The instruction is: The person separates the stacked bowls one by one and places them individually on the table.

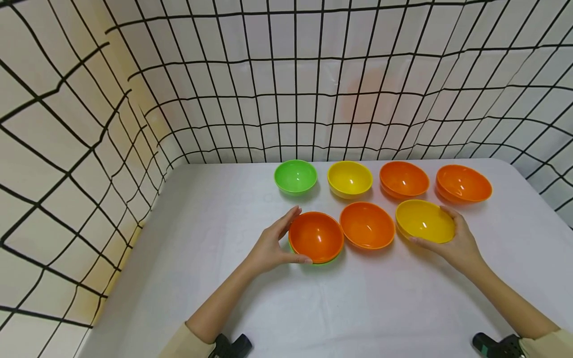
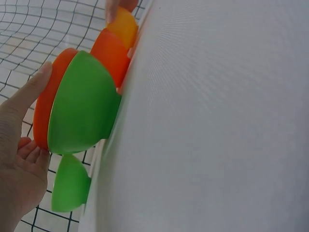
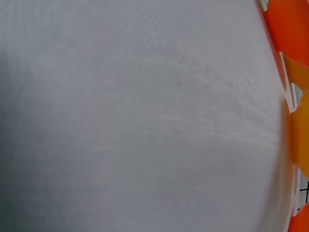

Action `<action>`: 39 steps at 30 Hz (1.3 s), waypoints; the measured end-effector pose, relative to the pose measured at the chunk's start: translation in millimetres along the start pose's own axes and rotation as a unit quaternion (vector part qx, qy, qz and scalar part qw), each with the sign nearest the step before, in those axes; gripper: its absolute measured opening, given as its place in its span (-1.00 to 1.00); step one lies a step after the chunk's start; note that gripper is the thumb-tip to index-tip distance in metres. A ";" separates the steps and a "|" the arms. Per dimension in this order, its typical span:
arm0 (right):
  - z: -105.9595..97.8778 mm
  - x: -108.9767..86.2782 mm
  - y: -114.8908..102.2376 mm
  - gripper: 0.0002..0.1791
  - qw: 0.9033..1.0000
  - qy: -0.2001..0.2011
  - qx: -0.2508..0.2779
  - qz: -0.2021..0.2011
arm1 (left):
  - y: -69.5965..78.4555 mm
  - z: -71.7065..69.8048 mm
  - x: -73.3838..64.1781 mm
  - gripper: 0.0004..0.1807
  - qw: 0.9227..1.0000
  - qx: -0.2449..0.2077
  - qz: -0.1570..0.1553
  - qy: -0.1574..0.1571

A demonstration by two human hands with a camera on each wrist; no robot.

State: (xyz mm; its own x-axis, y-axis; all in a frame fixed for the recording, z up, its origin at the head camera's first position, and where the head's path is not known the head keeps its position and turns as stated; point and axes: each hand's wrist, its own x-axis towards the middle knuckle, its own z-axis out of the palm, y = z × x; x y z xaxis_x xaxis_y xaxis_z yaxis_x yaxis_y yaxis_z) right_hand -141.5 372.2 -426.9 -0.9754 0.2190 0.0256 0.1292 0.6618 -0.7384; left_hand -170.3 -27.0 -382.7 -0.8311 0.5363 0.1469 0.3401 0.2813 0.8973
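Note:
My left hand (image 1: 274, 244) grips the rim of an orange bowl (image 1: 316, 237), thumb and fingers on opposite sides. That bowl sits nested in a green bowl (image 2: 83, 106), whose outside shows plainly in the left wrist view. On the right, my right hand (image 1: 461, 246) holds a yellow bowl (image 1: 425, 223) by its rim, thumb at the near side. Between the two hands stands another orange bowl (image 1: 367, 226), which neither hand touches. The right wrist view catches the yellow bowl (image 3: 301, 135) only at its edge; the right hand is out of that picture.
Behind them stands a row of bowls: a small green bowl (image 1: 295, 177), a yellow bowl (image 1: 349, 179), an orange bowl (image 1: 404, 180) and another orange bowl (image 1: 463, 184). A white cloth covers the table (image 1: 358, 308). Black grid netting (image 1: 295, 94) rises at the back and sides.

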 end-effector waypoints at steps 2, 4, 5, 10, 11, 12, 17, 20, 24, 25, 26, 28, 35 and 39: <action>-0.4 -1.2 -2.5 0.20 1.000 -0.002 0.002 0.003 | 0.5 0.0 0.2 0.11 1.000 0.000 0.001 0.000; -0.6 -2.0 -3.1 0.20 1.000 -0.003 0.005 0.003 | 0.9 0.1 0.4 0.11 1.000 0.000 0.003 0.001; -0.4 -2.3 -2.7 0.20 1.000 -0.003 0.006 0.002 | 0.9 0.2 0.4 0.11 1.000 0.000 0.004 0.002; 3.2 -4.9 1.8 0.23 1.000 0.002 0.017 -0.009 | 0.5 0.3 -0.6 0.11 1.000 0.000 0.002 0.002; 4.4 -5.3 2.0 0.24 1.000 0.002 0.021 -0.012 | 0.3 -0.1 -1.2 0.11 1.000 0.001 0.000 0.002; 5.5 -5.6 2.1 0.24 1.000 0.002 0.024 -0.014 | 0.2 -0.4 -1.7 0.11 1.000 0.002 -0.002 0.002; 8.4 -5.4 2.0 0.25 1.000 -0.001 0.022 -0.016 | -0.4 -1.5 -3.5 0.11 1.000 0.004 -0.006 0.003; 7.0 -4.8 0.9 0.26 1.000 -0.001 0.005 -0.021 | -0.4 -1.6 -2.6 0.11 1.000 0.003 -0.005 0.000; 4.1 -4.8 -1.2 0.27 1.000 -0.002 -0.011 -0.025 | 0.0 -1.5 -0.9 0.11 1.000 0.003 -0.004 -0.003; 3.6 -5.1 -1.0 0.27 1.000 -0.002 -0.009 -0.026 | 0.3 -1.2 -0.4 0.10 1.000 0.003 -0.004 -0.003; 3.3 -5.4 -0.7 0.27 1.000 -0.003 -0.006 -0.025 | 0.5 -1.0 -0.2 0.10 1.000 0.003 -0.005 -0.003; 3.1 -5.8 0.0 0.27 1.000 -0.003 -0.001 -0.024 | 0.8 -0.8 0.1 0.10 1.000 0.004 -0.006 -0.002; 2.1 -7.4 -1.6 0.25 0.999 0.006 0.007 -0.031 | 1.2 -0.9 -0.4 0.09 1.000 0.005 -0.007 -0.002; -1.9 -7.6 -6.1 0.18 0.998 0.036 0.020 -0.056 | 1.2 -1.1 -0.2 0.09 1.000 0.006 -0.005 -0.003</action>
State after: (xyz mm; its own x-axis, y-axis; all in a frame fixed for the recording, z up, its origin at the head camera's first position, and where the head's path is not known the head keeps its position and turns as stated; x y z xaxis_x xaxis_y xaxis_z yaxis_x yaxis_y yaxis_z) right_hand -134.6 367.9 -421.3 -0.9676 0.1979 0.1570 0.0119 0.6565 -0.7542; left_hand -170.2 -27.8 -381.2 -0.8319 0.5379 0.1363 0.3380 0.2964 0.8933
